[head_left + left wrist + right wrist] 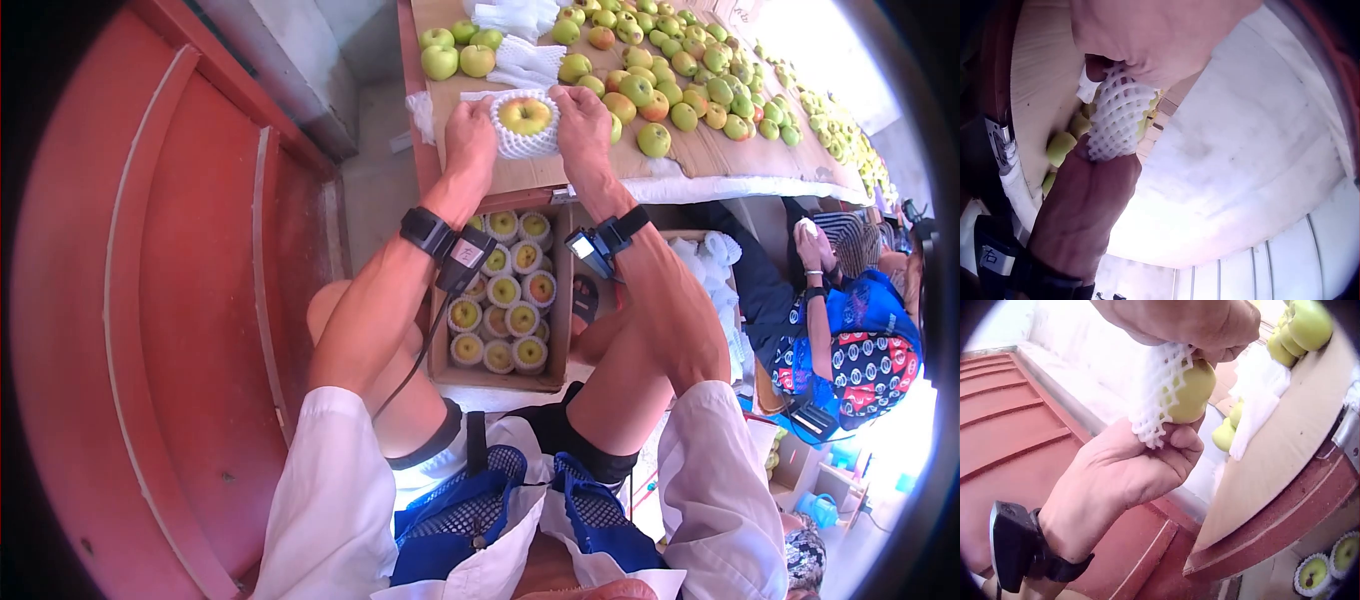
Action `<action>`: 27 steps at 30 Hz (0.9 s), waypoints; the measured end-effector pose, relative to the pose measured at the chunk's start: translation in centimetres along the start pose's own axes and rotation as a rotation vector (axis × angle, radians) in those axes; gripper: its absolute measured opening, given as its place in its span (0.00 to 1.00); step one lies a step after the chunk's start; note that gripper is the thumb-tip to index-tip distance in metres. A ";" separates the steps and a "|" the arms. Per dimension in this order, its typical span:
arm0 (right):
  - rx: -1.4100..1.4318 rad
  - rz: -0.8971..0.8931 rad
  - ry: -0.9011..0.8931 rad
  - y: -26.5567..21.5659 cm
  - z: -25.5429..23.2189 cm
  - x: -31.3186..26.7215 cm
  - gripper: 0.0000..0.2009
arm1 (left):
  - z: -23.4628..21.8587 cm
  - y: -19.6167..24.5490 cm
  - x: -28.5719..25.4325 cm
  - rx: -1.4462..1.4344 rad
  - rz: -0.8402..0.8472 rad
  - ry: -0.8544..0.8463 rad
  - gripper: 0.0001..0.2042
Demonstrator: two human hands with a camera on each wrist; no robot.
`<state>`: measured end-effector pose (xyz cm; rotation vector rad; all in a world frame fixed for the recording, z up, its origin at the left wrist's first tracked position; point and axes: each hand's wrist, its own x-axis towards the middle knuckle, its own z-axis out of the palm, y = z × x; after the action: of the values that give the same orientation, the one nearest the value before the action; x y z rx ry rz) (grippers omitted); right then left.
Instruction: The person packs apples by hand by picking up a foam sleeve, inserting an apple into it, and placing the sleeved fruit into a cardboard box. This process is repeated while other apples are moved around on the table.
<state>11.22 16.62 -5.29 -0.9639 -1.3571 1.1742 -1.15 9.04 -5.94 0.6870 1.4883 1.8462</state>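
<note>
Over the near edge of the table, a yellow-green apple (525,116) with a faint reddish tinge sits in a white foam net sleeve (528,147). My left hand (471,146) pinches the net's left side, and my right hand (584,132) pinches the right side. From the right wrist, the bare top of the apple (1194,392) shows past the net's edge, with left-hand fingers (1182,439) curled against it. In the left wrist view the stretched net (1121,112) spans both hands and covers most of the apple.
Below stands a cardboard box (497,381) of net-wrapped apples. Many loose apples (690,90) cover the table (480,120), with spare foam nets (527,62) at its left. A red panelled door (150,300) is at left. Another person (835,330) sits at right.
</note>
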 end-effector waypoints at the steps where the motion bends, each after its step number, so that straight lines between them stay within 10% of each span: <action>1: 0.018 -0.008 -0.004 -0.8 -0.1 -0.2 0.15 | 0.1 0.5 -0.2 0.009 0.017 -0.016 0.14; 21: 0.453 0.112 -0.099 -4.2 0.1 -0.5 0.13 | 0.9 4.5 -2.6 -0.141 0.097 -0.054 0.16; 27: 0.565 0.118 -0.077 -4.0 0.0 0.1 0.11 | 0.8 5.7 -3.0 0.246 0.142 -0.007 0.17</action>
<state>11.43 15.98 -1.39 -0.5982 -0.9482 1.5855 0.45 6.50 -0.15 0.9353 1.7187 1.7772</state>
